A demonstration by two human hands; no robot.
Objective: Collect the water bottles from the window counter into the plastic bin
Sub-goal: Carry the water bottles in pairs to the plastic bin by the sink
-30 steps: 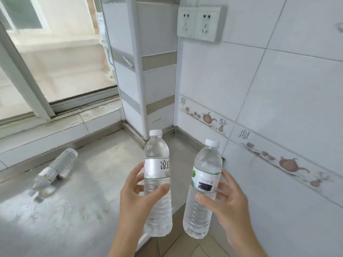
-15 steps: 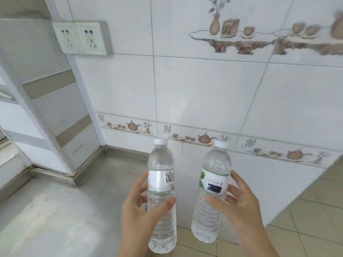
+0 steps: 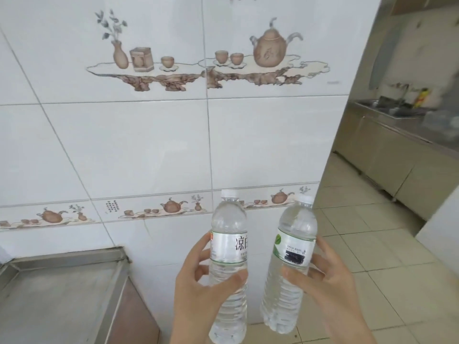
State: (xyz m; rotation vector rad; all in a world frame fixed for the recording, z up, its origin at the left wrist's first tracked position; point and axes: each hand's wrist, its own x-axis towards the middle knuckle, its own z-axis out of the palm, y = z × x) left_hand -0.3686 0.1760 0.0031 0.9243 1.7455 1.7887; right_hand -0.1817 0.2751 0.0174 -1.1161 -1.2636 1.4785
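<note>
My left hand point(image 3: 198, 291) grips a clear water bottle with a silver label point(image 3: 228, 242) around its middle and holds it upright. My right hand point(image 3: 327, 281) grips a second clear water bottle with a white and green label point(image 3: 294, 240), tilted slightly to the right. Both bottles have white caps and are held in the air in front of a white tiled wall, to the right of the grey counter point(image 3: 57, 289). No plastic bin is in view.
The tiled wall point(image 3: 149, 145) with teapot pictures fills the view ahead and ends at a corner on the right. Beyond it lies a tiled floor point(image 3: 372, 232) and a steel kitchen counter with a sink point(image 3: 397, 125). A white object's edge point(image 3: 444, 229) stands at far right.
The view has swung right, away from the window and counter, toward the kitchen. The lying bottle and wall sockets have left the view. Both hands keep their bottles.
</note>
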